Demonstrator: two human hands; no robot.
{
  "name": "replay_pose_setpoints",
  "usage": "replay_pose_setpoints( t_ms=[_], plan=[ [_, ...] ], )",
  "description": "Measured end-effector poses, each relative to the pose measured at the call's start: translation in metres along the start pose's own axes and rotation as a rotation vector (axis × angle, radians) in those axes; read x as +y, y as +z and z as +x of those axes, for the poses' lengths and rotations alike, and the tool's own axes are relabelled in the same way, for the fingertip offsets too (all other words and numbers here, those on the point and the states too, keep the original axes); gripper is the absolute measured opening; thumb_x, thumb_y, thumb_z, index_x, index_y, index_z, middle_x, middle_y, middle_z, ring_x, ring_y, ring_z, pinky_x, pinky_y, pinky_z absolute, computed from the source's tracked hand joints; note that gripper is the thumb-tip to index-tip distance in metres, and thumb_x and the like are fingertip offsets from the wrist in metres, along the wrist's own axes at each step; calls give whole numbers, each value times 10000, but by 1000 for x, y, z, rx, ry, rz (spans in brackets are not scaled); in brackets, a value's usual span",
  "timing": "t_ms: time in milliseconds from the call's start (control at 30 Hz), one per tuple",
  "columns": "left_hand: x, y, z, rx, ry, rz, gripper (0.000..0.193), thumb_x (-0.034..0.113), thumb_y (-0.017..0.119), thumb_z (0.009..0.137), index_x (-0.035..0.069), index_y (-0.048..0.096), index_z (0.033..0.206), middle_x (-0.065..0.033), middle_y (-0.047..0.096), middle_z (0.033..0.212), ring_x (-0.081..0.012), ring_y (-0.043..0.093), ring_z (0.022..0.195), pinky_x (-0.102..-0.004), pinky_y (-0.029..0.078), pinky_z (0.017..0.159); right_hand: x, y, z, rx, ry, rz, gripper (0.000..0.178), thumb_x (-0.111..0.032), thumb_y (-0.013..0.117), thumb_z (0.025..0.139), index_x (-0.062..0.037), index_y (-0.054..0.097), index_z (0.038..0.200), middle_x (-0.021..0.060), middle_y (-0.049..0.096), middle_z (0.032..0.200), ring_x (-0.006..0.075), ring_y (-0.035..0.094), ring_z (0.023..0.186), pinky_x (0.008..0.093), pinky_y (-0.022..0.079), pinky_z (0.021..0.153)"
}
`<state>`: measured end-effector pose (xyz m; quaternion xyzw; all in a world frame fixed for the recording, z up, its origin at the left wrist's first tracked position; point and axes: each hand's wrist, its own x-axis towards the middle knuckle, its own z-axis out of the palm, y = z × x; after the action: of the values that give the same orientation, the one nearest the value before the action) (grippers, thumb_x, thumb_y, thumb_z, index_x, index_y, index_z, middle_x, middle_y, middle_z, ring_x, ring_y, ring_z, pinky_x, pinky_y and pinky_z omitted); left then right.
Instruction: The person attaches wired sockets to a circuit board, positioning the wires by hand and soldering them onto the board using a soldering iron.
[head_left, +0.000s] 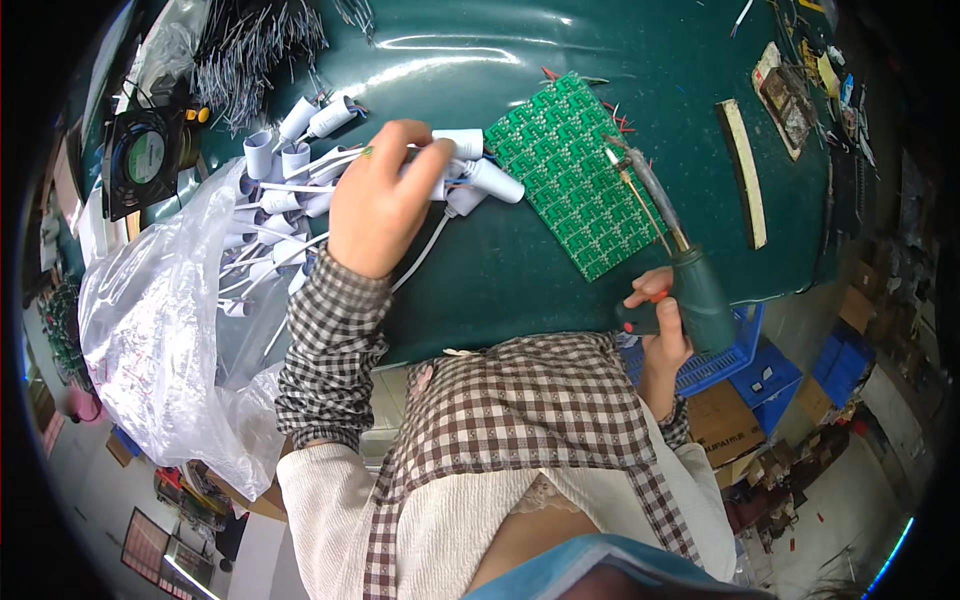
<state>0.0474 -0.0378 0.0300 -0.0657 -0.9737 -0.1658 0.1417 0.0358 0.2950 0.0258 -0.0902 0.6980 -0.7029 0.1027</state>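
My left hand (380, 195) reaches into a pile of white cylindrical parts with thin white leads (290, 180) on the dark green table, its fingers closed around one white cylinder (455, 145). My right hand (660, 320) grips a dark green soldering gun (690, 285) at the table's near edge. The gun's long metal tip (635, 185) points up over a green circuit board (570, 170) that lies flat just right of the cylinders.
A clear plastic bag (160, 330) spills more white parts at the left. A black square fan (145, 155) and a bundle of grey wire pieces (250, 50) sit at the back left. A tan strip (745, 170) lies at the right. Blue crates (750, 360) stand below the table.
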Motion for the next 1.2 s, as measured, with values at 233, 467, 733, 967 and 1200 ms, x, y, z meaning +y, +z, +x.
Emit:
replay_pose_setpoints(
  t_ms=[233,467,733,967,1200],
  plan=[
    [-13,-2,-18,133,59,-309,463,-21,759,689,38,611,1124,-144,603,1012,-304,651,859,-378,524,673,-1,1,-1,22,1,-7,299,-215,604,976,75,618,1045,198,636,950,230,651,779,317,581,612],
    [67,-37,-16,92,-244,-559,287,39,780,812,33,633,1059,-130,668,874,-277,658,641,-348,490,545,-4,4,0,25,-1,-40,299,-219,610,969,72,617,1037,190,635,941,226,646,764,311,576,611],
    [77,27,-28,-86,-565,-736,97,118,622,964,66,613,1046,-146,622,902,-357,638,801,-420,499,688,-9,6,-5,38,13,-76,319,-248,607,968,68,624,1013,192,634,942,228,639,752,315,566,627],
    [92,31,-23,37,-556,-542,96,64,666,930,47,658,1024,-102,595,927,-244,627,750,-331,497,669,-10,4,-6,46,27,-80,346,-264,611,961,77,623,1023,198,634,948,239,646,766,322,562,655],
    [103,40,-21,47,-588,-366,142,80,726,874,79,695,1012,-89,594,1000,-266,634,865,-406,503,735,-8,1,-10,16,35,-54,373,-253,609,963,98,605,1091,216,643,986,259,660,809,335,569,679]
  ],
)
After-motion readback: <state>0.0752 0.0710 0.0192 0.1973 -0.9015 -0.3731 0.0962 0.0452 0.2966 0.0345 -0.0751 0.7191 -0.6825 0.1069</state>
